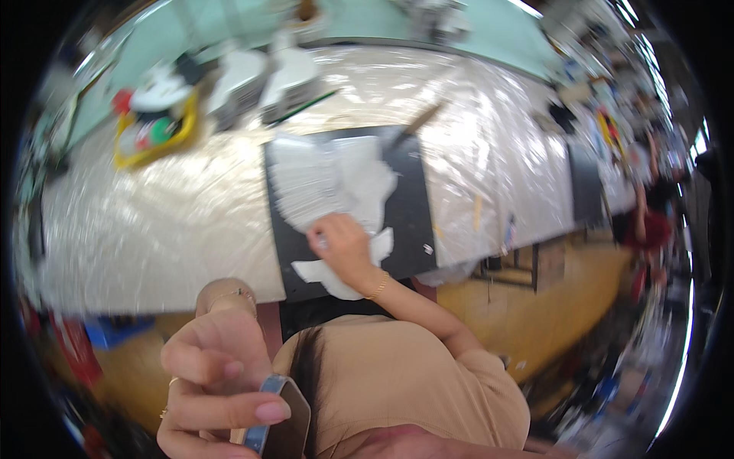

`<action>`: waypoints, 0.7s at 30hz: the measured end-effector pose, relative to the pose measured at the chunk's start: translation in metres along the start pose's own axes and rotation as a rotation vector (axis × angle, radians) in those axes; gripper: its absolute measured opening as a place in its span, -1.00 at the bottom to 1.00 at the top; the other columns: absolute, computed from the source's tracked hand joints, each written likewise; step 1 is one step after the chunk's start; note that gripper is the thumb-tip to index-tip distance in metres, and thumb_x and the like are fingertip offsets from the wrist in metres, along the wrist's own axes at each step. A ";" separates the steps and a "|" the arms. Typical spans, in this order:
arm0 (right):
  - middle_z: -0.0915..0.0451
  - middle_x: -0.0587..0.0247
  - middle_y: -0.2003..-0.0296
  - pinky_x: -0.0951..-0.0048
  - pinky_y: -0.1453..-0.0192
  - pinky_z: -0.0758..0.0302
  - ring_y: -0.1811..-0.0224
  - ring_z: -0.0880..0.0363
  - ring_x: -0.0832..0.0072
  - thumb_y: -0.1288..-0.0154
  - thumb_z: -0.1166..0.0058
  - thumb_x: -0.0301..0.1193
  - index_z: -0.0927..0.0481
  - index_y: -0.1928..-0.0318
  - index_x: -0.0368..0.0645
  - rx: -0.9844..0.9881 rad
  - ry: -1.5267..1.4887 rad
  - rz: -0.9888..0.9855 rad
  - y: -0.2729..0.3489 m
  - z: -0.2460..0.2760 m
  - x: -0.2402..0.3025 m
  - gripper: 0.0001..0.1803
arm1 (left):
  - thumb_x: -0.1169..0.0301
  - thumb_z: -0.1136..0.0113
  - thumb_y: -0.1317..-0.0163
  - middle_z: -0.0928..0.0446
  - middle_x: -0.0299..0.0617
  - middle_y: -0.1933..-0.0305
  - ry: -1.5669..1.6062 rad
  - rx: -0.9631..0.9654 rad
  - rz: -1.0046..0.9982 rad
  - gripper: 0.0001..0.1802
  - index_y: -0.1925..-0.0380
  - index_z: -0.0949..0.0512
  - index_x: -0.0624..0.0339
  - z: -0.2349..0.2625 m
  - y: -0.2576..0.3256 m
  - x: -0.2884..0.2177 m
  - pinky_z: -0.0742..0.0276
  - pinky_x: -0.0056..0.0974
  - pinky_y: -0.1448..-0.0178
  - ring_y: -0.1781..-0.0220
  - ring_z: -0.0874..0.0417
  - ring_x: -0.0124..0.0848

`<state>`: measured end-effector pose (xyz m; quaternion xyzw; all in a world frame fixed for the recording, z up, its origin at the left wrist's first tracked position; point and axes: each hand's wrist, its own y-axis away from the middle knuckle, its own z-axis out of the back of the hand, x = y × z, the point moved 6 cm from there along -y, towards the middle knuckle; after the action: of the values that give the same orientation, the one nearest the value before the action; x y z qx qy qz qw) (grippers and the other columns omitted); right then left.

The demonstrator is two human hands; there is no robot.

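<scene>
One long row of white pieces (304,182) points away from right hand (342,243).

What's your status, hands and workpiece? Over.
Left hand raised, fingers at blue-edged plate. Right hand at white pieces on black mat. Wooden-handled tool across mat's far edge.

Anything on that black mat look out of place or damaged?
Nothing is clearly damaged, though blur hides detail. One curved white piece sits askew by the near edge of the black mat, turned differently from the fanned white pieces.
</scene>
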<state>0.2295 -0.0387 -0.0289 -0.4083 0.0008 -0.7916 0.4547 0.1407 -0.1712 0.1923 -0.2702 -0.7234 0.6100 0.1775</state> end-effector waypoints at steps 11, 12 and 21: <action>-0.66 0.14 0.38 0.37 0.30 -0.52 0.38 -0.65 0.27 -0.22 -0.19 -0.50 -0.52 0.24 -0.20 0.093 -0.337 -0.305 -0.008 0.012 -0.020 -0.87 | 0.29 -0.32 -0.10 -0.40 -0.65 0.17 -0.308 -0.095 -0.213 -0.72 0.22 -0.46 -0.02 0.016 -0.032 -0.015 -0.20 -0.47 0.25 0.44 -0.45 -0.79; -0.66 0.12 0.38 0.33 0.32 -0.52 0.39 -0.65 0.19 -0.21 -0.19 -0.50 -0.52 0.23 -0.18 0.100 -0.352 -0.302 -0.010 0.013 -0.019 -0.86 | 0.28 -0.30 -0.11 -0.40 -0.65 0.18 -0.334 -0.108 -0.222 -0.74 0.23 -0.46 -0.02 0.013 -0.035 -0.014 -0.20 -0.47 0.25 0.45 -0.45 -0.80; -0.66 0.06 0.33 0.36 0.23 -0.55 0.27 -0.69 0.21 -0.27 -0.18 -0.45 -0.51 0.09 -0.18 0.231 -0.368 -0.275 -0.019 0.011 -0.016 -0.77 | 0.29 -0.27 -0.16 -0.41 -0.68 0.20 -0.250 -0.214 -0.184 -0.81 0.26 -0.47 -0.09 -0.027 -0.027 0.019 -0.15 -0.46 0.26 0.47 -0.43 -0.80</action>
<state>0.2269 -0.0116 -0.0250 -0.4869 -0.2281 -0.7533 0.3788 0.1370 -0.1411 0.2222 -0.1422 -0.8223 0.5396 0.1115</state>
